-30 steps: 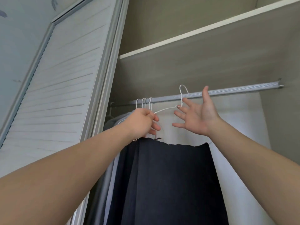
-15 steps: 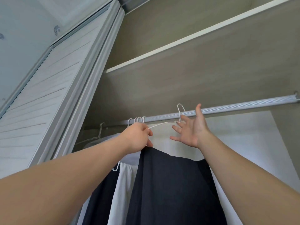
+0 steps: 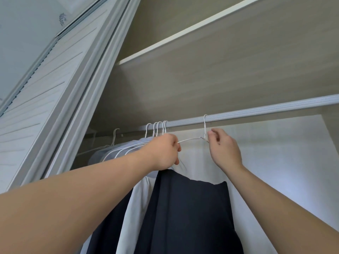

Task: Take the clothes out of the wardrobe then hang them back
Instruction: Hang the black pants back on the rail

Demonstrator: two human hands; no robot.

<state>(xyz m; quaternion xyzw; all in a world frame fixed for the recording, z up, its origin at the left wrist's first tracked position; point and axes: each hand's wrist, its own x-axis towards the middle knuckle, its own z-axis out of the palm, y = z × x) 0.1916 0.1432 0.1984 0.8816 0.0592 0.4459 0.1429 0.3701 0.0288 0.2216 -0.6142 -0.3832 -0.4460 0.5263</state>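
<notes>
Head cam: L hand (image 3: 165,151), R hand (image 3: 224,150) hold hanger (image 3: 189,139) on rod (image 3: 256,113).

A pale ceiling (image 3: 27,15) bears a small grey mark (image 3: 62,18), perhaps a sticker.

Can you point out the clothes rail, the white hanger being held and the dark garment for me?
clothes rail (image 3: 266,110): head view, bare stretch right of the hooks.
white hanger (image 3: 189,140): head view, wire arm left of its hook.
dark garment (image 3: 187,213): head view, middle of the hanging cloth.

Hanger (image 3: 205,125) on rail (image 3: 256,113); others (image 3: 156,126) left.
</notes>
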